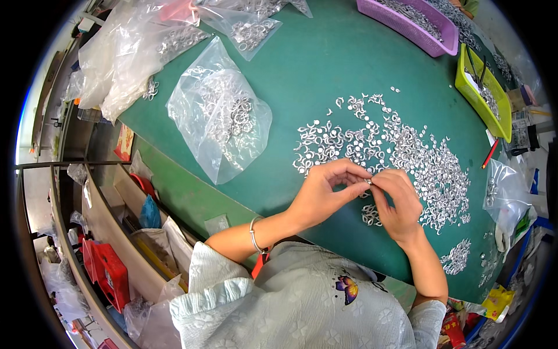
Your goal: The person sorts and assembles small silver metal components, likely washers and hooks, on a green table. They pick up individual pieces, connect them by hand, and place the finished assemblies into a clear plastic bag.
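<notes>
Fingertip to fingertip, my left hand (325,192) and my right hand (399,205) pinch a small silvery metal piece (368,181) above the green table. Its exact shape is mostly hidden by my fingers. Beyond and to the right of my hands spreads a wide scatter of small shiny metal pieces (442,180), many curved like hooks or rings. A little heap of them (370,215) lies between my wrists. Another small pile (456,257) sits right of my right forearm.
A clear plastic bag (203,139) of metal rings lies left on the green table (302,64), with more bags (133,52) behind. A purple basket (427,41) and a yellow-green basket (471,87) stand far right, near a red pen (490,153). Shelves with a red case (110,273) are at left.
</notes>
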